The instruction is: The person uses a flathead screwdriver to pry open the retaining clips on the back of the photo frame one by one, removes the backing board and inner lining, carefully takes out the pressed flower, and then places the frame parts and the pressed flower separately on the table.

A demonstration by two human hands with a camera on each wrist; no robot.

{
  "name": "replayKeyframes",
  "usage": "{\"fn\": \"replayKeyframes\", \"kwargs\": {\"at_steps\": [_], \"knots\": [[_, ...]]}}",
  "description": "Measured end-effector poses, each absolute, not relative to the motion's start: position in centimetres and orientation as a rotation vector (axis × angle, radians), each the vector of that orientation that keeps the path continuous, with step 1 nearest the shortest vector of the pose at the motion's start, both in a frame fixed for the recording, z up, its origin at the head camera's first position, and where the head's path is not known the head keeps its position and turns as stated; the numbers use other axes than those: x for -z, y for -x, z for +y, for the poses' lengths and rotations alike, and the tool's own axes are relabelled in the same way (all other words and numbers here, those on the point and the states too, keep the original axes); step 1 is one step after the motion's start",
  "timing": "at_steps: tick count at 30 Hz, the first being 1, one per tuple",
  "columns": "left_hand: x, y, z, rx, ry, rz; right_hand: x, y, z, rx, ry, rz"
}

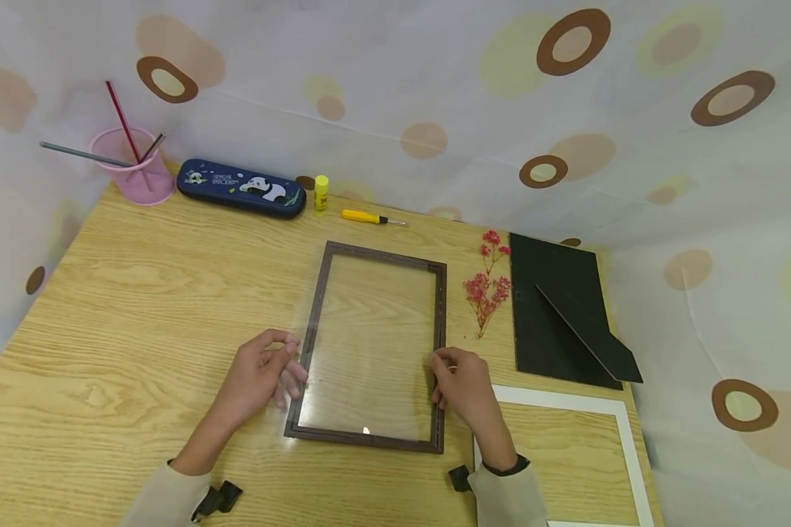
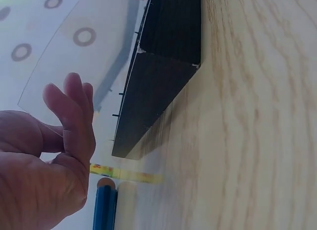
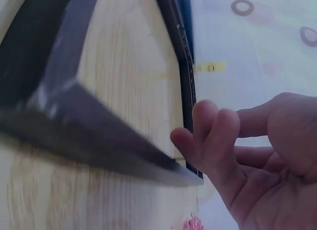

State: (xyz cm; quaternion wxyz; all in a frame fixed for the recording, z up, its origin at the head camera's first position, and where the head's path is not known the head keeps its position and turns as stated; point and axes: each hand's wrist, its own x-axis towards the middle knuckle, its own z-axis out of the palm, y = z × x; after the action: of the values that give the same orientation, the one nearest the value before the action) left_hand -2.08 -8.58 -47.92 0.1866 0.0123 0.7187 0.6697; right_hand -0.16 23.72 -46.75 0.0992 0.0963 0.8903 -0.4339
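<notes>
A dark brown picture frame (image 1: 441, 315) lies flat in front of me. Over it is a clear sheet (image 2: 59, 71), its thin edge showing in the left wrist view. My left hand (image 1: 260, 377) pinches the sheet's left edge between thumb and index finger, the other fingers spread beside the frame. At the frame's right side, my right hand (image 1: 461, 384) has thumb and fingertips brought together at the sheet's right edge. In the right wrist view the right hand's fingers (image 3: 218, 136) are bent near the frame's rim; the sheet hardly shows there.
To the right lie dried red flowers (image 1: 485, 289), a black backing board (image 1: 540, 329) with its stand leg raised, and a white mat (image 1: 626, 446). Along the back stand a pink cup (image 1: 148, 187) of pencils, a panda pencil case (image 1: 237, 192), a glue stick (image 1: 321, 194) and a yellow screwdriver (image 1: 362, 217).
</notes>
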Motion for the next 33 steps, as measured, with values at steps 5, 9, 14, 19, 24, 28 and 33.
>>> {"fn": "replayKeyframes", "kwargs": {"at_steps": [5, 9, 14, 19, 24, 28, 33], "knots": [[48.2, 2.1, -8.9, -1.885, -0.05, 2.038, 46.6, 0.3, 23.4, 1.412, -0.295, 2.526], [48.2, 2.1, -9.2, -1.875, -0.063, 2.049, 46.8, 0.3, 23.3, 1.468, -0.31, 2.494], [48.2, 2.1, -10.2, -1.893, -0.068, 2.073, 47.0, 0.3, 23.6, 1.433, -0.353, 2.536], [48.3, 2.1, -11.8, -1.923, -0.03, 2.108, 47.1, 0.5, 24.1, 1.274, -0.394, 2.682], [48.5, 2.0, -13.7, -1.884, 0.037, 2.165, 47.5, 0.6, 24.7, 1.071, -0.457, 2.791], [48.7, 1.7, -15.2, -1.874, 0.07, 2.196, 47.9, 0.5, 25.0, 1.045, -0.488, 2.773], [49.0, 1.1, -17.3, -1.921, 0.077, 2.187, 48.2, 0.6, 25.0, 1.045, -0.491, 2.761]]}}
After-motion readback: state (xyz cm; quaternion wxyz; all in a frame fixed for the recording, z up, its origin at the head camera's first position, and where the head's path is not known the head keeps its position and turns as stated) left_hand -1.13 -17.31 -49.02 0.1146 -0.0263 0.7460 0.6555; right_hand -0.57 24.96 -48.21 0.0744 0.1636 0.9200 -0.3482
